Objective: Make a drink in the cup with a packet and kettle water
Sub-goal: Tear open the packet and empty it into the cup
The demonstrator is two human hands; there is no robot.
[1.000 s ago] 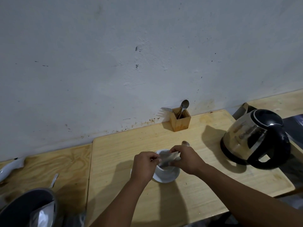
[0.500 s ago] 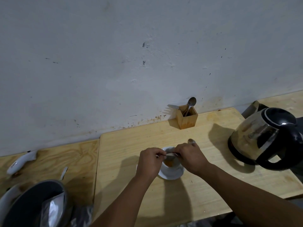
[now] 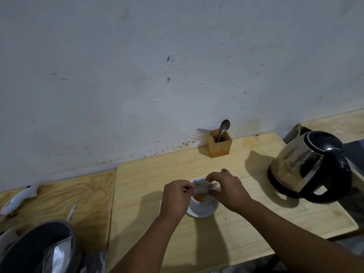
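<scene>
Honestly, no print or brand can be read anywhere: the packet (image 3: 203, 187) is blurred and pale, pinched at its left end by my left hand (image 3: 175, 198) and at its right end by my right hand (image 3: 226, 189), stretched over the white cup (image 3: 201, 202). My hands hide most of the cup's rim; orange powder (image 3: 198, 198) shows inside. It stands on a saucer (image 3: 204, 212) on the wooden board (image 3: 246, 223). Well apart to the right, the steel kettle (image 3: 309, 166) bears no legible label.
</scene>
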